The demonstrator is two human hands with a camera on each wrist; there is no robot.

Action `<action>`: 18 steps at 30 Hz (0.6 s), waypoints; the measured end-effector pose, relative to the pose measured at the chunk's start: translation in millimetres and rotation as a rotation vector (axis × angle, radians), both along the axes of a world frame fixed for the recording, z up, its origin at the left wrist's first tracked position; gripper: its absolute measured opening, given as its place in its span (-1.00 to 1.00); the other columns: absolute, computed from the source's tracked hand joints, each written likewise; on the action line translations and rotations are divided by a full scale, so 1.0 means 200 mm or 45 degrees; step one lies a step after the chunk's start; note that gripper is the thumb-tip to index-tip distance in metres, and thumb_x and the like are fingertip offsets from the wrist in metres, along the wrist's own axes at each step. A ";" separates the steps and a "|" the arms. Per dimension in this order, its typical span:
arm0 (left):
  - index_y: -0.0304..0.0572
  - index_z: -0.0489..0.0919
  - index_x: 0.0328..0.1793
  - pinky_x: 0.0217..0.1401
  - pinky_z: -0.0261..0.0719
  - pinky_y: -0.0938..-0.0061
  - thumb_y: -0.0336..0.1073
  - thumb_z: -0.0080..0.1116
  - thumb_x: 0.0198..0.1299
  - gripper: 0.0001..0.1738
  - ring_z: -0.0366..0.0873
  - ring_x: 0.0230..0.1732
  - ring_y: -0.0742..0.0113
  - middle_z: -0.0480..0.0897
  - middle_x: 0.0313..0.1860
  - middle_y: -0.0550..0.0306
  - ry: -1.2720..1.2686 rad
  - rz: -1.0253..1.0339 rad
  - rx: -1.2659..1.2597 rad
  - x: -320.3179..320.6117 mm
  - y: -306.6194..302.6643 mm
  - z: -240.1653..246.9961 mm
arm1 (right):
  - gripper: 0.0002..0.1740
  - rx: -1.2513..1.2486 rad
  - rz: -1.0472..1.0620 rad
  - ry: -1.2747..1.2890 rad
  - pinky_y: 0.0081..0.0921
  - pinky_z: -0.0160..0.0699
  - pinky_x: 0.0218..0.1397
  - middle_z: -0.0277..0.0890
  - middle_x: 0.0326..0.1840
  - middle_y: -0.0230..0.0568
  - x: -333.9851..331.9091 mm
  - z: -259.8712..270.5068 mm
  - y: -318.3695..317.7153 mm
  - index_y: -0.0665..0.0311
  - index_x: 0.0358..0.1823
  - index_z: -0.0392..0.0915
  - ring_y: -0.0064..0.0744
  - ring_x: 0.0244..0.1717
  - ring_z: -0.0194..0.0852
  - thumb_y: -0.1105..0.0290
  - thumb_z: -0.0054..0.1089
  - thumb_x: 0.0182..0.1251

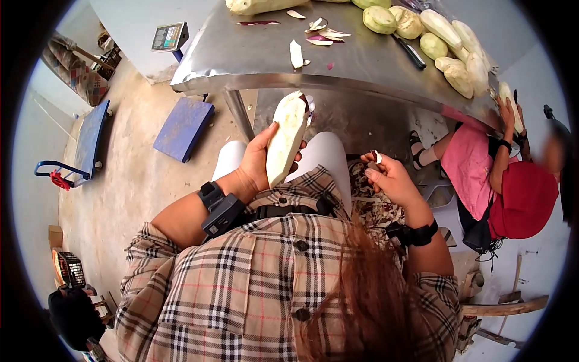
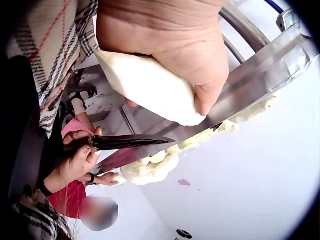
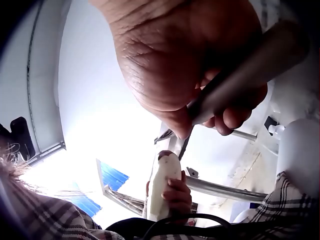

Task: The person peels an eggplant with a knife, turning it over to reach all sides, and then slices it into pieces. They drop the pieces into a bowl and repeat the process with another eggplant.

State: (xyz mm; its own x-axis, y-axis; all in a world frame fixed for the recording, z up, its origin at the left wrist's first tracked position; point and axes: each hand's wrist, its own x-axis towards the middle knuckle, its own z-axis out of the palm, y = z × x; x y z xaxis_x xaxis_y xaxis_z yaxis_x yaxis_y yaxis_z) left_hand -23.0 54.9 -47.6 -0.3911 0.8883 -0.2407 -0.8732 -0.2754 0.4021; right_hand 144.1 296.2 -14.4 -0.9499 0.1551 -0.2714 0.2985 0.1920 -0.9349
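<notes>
In the head view the left hand (image 1: 256, 160) grips a long pale peeled vegetable (image 1: 286, 139) with a dark purple patch at its upper end. The left wrist view shows that hand (image 2: 170, 40) wrapped over the vegetable (image 2: 145, 85). Held apart to the right, the right hand (image 1: 395, 181) has its fingers curled round a tool. Its dark blade (image 2: 132, 142) shows in the left wrist view, and its handle (image 3: 245, 75) lies in the right hand (image 3: 170, 65) in the right wrist view. A bit of peel (image 1: 376, 157) is at the fingertips.
A metal table (image 1: 241, 51) ahead bears peel scraps (image 1: 296, 54), peeled vegetables (image 1: 442, 27) and a black-handled tool (image 1: 409, 52). Peelings (image 1: 377, 211) lie below the right hand. Another person in red (image 1: 528, 199) sits at the right. Blue platforms (image 1: 184, 129) stand on the floor.
</notes>
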 end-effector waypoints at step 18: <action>-0.17 0.34 0.15 -0.25 0.50 0.40 0.09 -0.03 0.14 -0.41 0.48 -0.31 0.17 0.49 -0.11 -0.09 -0.015 -0.078 -0.052 0.03 0.02 0.01 | -0.51 0.509 0.093 0.394 -0.49 0.40 -0.06 0.49 -0.17 -0.11 0.01 0.03 -0.17 0.36 0.00 0.36 -0.37 -0.14 0.47 0.42 0.28 0.02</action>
